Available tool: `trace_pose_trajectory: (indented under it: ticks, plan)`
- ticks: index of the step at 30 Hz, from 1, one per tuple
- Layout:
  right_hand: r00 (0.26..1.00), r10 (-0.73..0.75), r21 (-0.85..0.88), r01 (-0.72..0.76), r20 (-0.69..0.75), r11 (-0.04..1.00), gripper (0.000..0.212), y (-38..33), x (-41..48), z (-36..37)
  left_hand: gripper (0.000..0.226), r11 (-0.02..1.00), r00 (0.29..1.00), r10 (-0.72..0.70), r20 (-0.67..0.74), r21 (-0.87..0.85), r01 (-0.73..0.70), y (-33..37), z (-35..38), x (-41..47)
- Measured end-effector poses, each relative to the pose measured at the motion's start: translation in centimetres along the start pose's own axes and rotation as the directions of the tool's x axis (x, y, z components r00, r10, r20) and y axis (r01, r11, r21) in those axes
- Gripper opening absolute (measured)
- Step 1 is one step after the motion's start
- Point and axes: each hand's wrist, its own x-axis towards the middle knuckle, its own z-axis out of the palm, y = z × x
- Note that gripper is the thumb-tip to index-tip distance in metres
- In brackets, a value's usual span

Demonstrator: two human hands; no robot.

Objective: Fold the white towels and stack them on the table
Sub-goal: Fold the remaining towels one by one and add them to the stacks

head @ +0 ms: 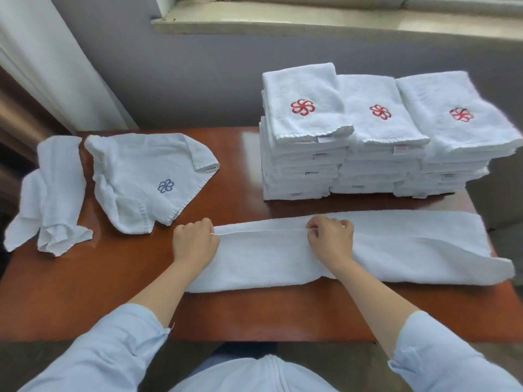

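Observation:
A long white towel [396,247] lies across the front of the wooden table [240,162], folded lengthwise. My left hand [195,243] pinches its upper edge at the left end. My right hand [331,239] pinches the same edge near the middle, and the hem is pulled taut between both hands. The towel's right part is rumpled and reaches the table's right edge. Three stacks of folded white towels with red flower logos [304,131] [379,137] [452,131] stand side by side at the back right.
Two unfolded white towels lie at the left: one with a blue flower logo [147,176], and a crumpled one [53,193] at the table's left edge. A grey wall and window sill [311,21] rise behind the table. A pale curtain [51,58] hangs at the left.

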Motion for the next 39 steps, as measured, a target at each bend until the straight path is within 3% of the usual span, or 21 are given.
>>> trace_pose_trajectory:
  ticks: [3, 5, 8, 12, 17, 21, 28, 33, 37, 39]
  plan:
    - [0.993, 0.008, -0.095, 0.003, 0.118, 0.995, 0.029, 0.8, 0.5, 1.5, 0.011, 0.999, 0.999, 0.036, -0.005, 0.015, -0.036, 0.0, 1.8, 0.6]
    - [0.992, -0.003, -0.098, 0.016, 0.128, 0.995, 0.029, 1.0, 0.5, 1.8, 0.025, 0.997, 0.995, 0.074, -0.068, -0.024, -0.076, 0.5, 2.4, 0.7]
    - [0.979, -0.039, -0.085, 0.056, 0.198, 0.995, 0.031, 1.3, 0.6, 1.1, 0.043, 0.966, 0.978, 0.195, -0.079, -0.157, -0.205, 2.4, 2.4, 0.9]
    - [0.976, -0.066, -0.099, 0.089, 0.207, 0.991, 0.034, 3.0, -0.1, -1.1, 0.038, 0.871, 0.933, 0.347, -0.094, -0.338, -0.358, 6.9, 1.4, 0.6]
    - [0.975, 0.046, -0.185, -0.005, 0.217, 0.983, 0.036, 8.5, -1.4, -5.0, 0.039, 0.763, 0.841, 0.541, 0.002, -0.42, -0.491, 14.7, 0.6, -0.4]
    - [0.97, 0.081, -0.258, -0.02, 0.229, 0.966, 0.036, 13.6, -2.2, -7.7, 0.044, 0.733, 0.794, 0.606, 0.052, -0.426, -0.531, 21.3, 0.6, -1.4]
    - [0.966, 0.054, -0.365, 0.043, 0.251, 0.93, 0.031, 22.1, -1.8, -12.3, 0.049, 0.811, 0.819, 0.558, 0.132, -0.295, -0.505, 31.6, 0.6, -3.0]
    - [0.957, 0.015, -0.446, 0.122, 0.29, 0.887, 0.024, 27.7, -0.7, -14.6, 0.031, 0.879, 0.862, 0.477, 0.169, -0.072, -0.472, 35.6, 0.9, -3.0]
    - [0.985, -0.143, -0.422, 0.17, 0.096, 0.89, 0.02, 29.0, 1.7, -16.0, 0.018, 0.924, 0.912, 0.381, 0.153, -0.093, -0.371, 37.6, 0.6, -2.3]
    - [0.985, -0.153, -0.441, 0.175, 0.086, 0.88, 0.018, 29.1, 3.1, -16.3, 0.015, 0.943, 0.94, 0.325, 0.107, -0.117, -0.312, 38.3, 0.5, -1.7]
